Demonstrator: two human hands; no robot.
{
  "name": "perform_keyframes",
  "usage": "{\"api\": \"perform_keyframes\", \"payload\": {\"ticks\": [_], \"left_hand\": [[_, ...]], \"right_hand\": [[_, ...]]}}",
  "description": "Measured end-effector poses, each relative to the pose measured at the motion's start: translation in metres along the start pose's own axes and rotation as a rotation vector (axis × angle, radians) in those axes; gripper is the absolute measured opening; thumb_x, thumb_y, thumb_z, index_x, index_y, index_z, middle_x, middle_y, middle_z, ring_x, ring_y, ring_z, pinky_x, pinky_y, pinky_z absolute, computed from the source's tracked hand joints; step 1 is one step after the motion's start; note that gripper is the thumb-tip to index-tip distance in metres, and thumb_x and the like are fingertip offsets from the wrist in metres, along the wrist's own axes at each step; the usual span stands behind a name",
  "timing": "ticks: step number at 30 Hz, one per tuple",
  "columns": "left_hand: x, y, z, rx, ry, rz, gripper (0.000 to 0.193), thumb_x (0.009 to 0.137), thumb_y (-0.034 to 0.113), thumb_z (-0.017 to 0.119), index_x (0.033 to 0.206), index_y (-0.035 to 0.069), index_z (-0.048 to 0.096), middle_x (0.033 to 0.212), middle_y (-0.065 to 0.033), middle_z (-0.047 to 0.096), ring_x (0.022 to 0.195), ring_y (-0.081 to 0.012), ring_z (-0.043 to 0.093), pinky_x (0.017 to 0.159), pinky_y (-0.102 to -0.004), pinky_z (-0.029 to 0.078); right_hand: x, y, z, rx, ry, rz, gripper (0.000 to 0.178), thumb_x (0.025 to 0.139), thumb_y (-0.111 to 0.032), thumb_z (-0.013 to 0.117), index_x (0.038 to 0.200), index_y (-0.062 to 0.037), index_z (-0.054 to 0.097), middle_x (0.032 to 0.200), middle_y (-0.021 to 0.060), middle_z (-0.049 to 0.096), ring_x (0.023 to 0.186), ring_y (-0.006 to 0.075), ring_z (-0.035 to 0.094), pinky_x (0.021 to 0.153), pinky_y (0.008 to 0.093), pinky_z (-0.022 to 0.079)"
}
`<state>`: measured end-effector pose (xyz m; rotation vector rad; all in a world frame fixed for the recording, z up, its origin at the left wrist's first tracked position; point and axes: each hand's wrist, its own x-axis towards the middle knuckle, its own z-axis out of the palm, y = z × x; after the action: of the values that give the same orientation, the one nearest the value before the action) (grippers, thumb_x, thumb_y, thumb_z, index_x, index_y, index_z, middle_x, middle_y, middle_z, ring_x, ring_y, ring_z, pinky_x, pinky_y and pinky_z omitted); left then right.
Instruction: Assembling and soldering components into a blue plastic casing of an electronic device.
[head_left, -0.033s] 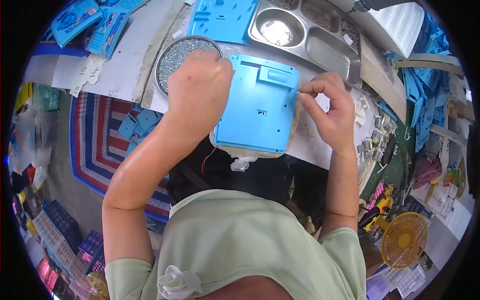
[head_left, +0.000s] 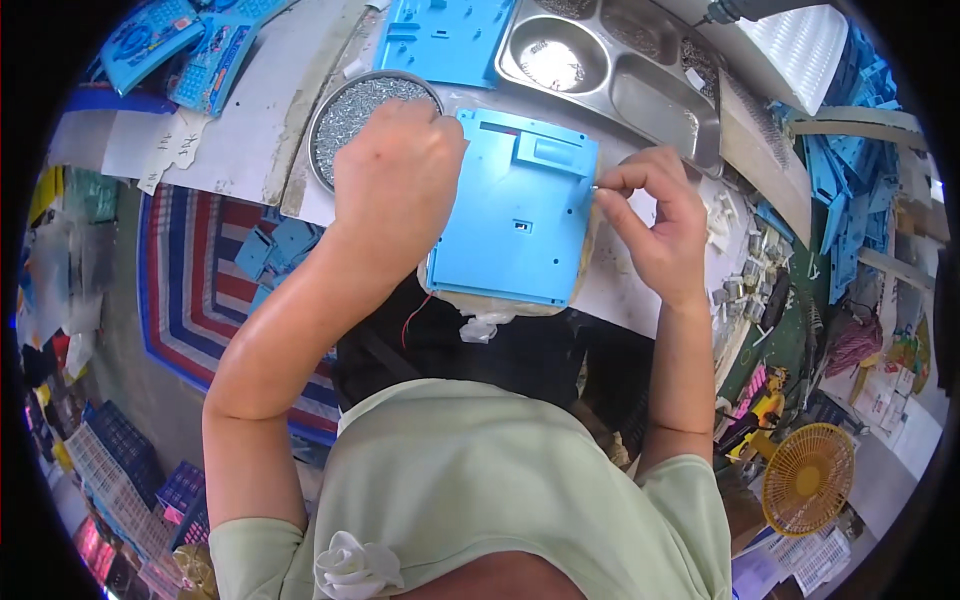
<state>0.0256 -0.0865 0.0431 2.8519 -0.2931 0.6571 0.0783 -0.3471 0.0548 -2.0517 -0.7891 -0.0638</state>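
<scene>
Little change, same stage — left hand (head_left: 397, 165) curled between metal bits (head_left: 350, 124) and panel (head_left: 500, 245), can't tell grip's hold; right hand (head_left: 662, 215) pinching tiny piece (head_left: 594, 187) — narrow grip.

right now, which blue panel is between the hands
The near panel, flanked by the left hand and right hand; the far panel lies beyond, beside the steel tray.

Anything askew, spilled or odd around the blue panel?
A thin red wire hangs loose below the blue panel's lower left corner, and crumpled plastic pokes out beneath its lower edge; both look untidy. No spill stands out.
</scene>
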Motion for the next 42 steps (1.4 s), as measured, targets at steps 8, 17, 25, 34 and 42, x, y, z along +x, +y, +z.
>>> {"api": "perform_keyframes", "payload": {"ticks": [8, 17, 25, 34, 42], "left_hand": [[-0.004, -0.013, -0.027, -0.33, -0.025, -0.117, 0.017, 0.088, 0.013, 0.071, 0.075, 0.005, 0.062, 0.078, -0.01, 0.058, 0.08, -0.0324, 0.06, 0.07, -0.0422, 0.049], [0.002, 0.045, 0.009, -0.533, -0.063, 0.181, 0.011, 0.083, 0.012, 0.075, 0.091, 0.01, 0.068, 0.095, -0.0038, 0.062, 0.093, -0.0252, 0.058, 0.09, -0.0425, 0.038], [0.004, 0.044, 0.014, -0.403, -0.062, 0.265, 0.024, 0.078, 0.017, 0.08, 0.101, 0.013, 0.076, 0.094, 0.0007, 0.066, 0.091, -0.0197, 0.059, 0.089, -0.0405, 0.038], [-0.02, 0.057, -0.037, -1.652, -0.811, -0.711, 0.023, 0.105, 0.015, 0.061, 0.111, -0.003, 0.072, 0.082, -0.0053, 0.071, 0.059, -0.0038, 0.048, 0.05, -0.0211, 0.036], [-0.02, 0.045, -0.042, -1.805, -0.935, -0.864, 0.013, 0.1, 0.011, 0.068, 0.098, -0.001, 0.071, 0.077, -0.0064, 0.07, 0.056, -0.0042, 0.053, 0.049, -0.0189, 0.038]], "right_hand": [[-0.019, 0.0, 0.004, 0.161, 0.014, 0.088, 0.011, 0.079, -0.002, 0.078, 0.087, -0.002, 0.07, 0.084, 0.0052, 0.066, 0.083, 0.021, 0.056, 0.079, 0.0339, 0.045], [-0.042, -0.003, 0.0, 0.163, 0.059, 0.154, 0.013, 0.077, 0.0, 0.078, 0.086, -0.0012, 0.069, 0.084, 0.0056, 0.065, 0.083, 0.021, 0.055, 0.077, 0.0328, 0.044], [-0.051, -0.008, -0.009, 0.096, 0.071, 0.109, 0.016, 0.074, 0.001, 0.079, 0.087, -0.0021, 0.069, 0.083, 0.0057, 0.065, 0.082, 0.0217, 0.055, 0.076, 0.0332, 0.044], [-0.04, -0.04, 0.011, 0.097, 0.035, -0.131, 0.025, 0.069, -0.005, 0.086, 0.088, -0.0081, 0.071, 0.083, 0.0042, 0.064, 0.079, 0.0251, 0.054, 0.07, 0.0357, 0.044], [-0.044, -0.052, 0.014, 0.083, 0.038, -0.145, 0.026, 0.066, -0.005, 0.088, 0.087, -0.008, 0.072, 0.081, 0.0036, 0.063, 0.078, 0.0259, 0.053, 0.065, 0.0341, 0.044]]}}
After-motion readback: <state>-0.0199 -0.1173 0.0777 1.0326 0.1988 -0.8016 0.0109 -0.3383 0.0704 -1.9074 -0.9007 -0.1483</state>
